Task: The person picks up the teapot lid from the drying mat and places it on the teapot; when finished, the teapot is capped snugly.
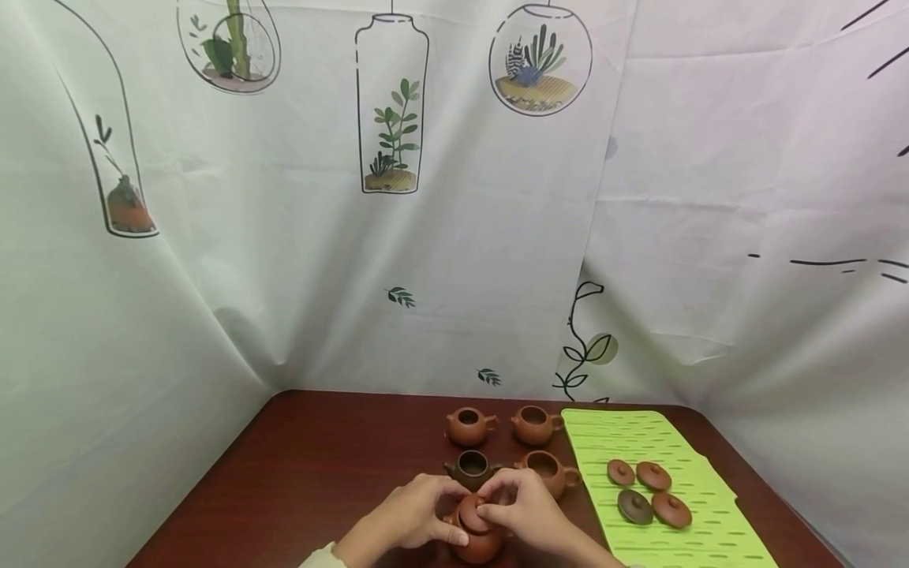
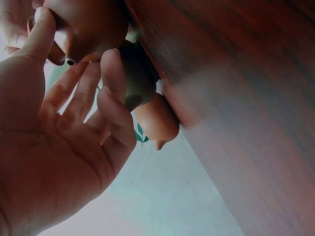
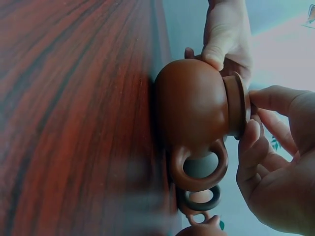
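Observation:
A reddish-brown clay teapot [image 1: 477,547] stands at the table's near side. My left hand [image 1: 408,514] grips its body by the spout, thumb in front and fingers behind. With thumb and fingers, my right hand [image 1: 531,511] pinches the knob of a matching teapot lid [image 3: 237,105]. That lid sits right at the pot's mouth, slightly tilted, with part of its inner collar showing in the right wrist view. The pot's looped handle [image 3: 199,184] is free of both hands. Just behind stands a dark brown lidless teapot [image 1: 472,470], close to my fingertips.
Behind are more lidless reddish-brown teapots: one at back left [image 1: 466,431], one at back right [image 1: 533,431] and one nearer right [image 1: 561,480]. A green mat [image 1: 682,544] on the right bears several lids, including a dark lid [image 1: 635,507]. Printed cloth [image 1: 454,252] hangs around the table.

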Demonstrator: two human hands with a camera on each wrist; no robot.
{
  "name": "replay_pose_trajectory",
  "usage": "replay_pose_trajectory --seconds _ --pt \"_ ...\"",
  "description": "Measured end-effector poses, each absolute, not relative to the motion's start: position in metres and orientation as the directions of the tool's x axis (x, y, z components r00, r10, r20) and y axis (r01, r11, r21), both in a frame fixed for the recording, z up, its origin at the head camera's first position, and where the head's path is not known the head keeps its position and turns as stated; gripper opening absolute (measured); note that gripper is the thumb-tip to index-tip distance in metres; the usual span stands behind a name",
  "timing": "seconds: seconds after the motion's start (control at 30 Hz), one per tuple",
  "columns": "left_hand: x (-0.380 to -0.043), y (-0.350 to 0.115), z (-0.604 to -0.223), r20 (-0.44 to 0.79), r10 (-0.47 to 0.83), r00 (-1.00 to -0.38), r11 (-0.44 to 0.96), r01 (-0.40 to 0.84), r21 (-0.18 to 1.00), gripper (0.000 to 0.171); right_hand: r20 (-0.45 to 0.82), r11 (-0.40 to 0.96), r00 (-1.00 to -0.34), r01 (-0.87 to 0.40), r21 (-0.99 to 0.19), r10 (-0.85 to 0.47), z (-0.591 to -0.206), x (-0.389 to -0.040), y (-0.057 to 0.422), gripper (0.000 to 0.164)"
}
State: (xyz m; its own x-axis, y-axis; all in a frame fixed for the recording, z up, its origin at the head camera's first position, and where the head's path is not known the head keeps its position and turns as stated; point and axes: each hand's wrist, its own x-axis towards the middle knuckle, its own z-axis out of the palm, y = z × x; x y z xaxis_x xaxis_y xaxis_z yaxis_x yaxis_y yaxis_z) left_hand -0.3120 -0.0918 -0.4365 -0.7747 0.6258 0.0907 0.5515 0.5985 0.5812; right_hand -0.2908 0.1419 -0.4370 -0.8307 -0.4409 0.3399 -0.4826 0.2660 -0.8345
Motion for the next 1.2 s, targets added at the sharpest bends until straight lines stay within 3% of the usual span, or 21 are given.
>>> replay_pose_trajectory --seconds 1.2 --pt "-0.3133 -0.0903 -0.4377 0.084 0.605 -0.792 0.623 0.536 0.569 0.047 0.345 0.28 -0.821 -0.5 -0.82 -0.455 -0.4421 -0.2947 0.1391 0.009"
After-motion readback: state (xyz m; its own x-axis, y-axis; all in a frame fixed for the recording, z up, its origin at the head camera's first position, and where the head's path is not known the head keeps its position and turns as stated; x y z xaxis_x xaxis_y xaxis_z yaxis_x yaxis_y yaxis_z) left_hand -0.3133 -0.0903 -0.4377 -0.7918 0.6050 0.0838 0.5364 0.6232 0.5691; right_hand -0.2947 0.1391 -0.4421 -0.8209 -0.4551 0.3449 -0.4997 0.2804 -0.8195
